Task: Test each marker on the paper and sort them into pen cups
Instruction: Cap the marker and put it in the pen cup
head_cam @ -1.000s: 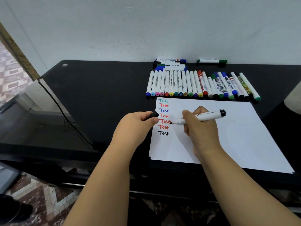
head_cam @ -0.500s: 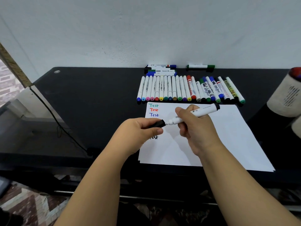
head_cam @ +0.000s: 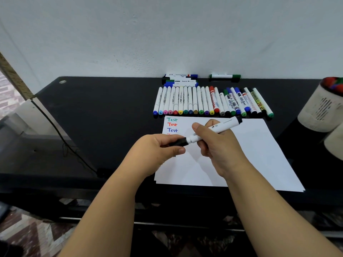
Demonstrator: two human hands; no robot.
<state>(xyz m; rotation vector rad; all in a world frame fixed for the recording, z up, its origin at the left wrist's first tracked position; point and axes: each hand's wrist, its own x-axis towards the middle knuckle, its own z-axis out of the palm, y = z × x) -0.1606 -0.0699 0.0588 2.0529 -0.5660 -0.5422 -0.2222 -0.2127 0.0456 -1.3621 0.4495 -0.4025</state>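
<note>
My right hand [head_cam: 220, 149] grips a white-bodied black marker [head_cam: 217, 127] above the white paper [head_cam: 250, 154]. My left hand [head_cam: 156, 151] pinches its black cap [head_cam: 179, 142], which sits against the marker's tip end. The paper shows "Test" written in green, red and blue near its top left; lower lines are hidden by my hands. A row of several markers [head_cam: 209, 102] lies side by side just beyond the paper. A white mesh pen cup [head_cam: 321, 106] holding coloured markers stands at the right edge, with a second cup [head_cam: 336, 143] just below it.
More markers [head_cam: 181, 80] are stacked against the wall, and a green one [head_cam: 225, 76] lies apart to their right. The black table [head_cam: 104, 112] ends at a front edge near me. A dark cable [head_cam: 61, 138] runs down the left side.
The marker's tip lifted off the paper and my left hand brought the cap onto it. My head turned right, bringing the pen cups into view.
</note>
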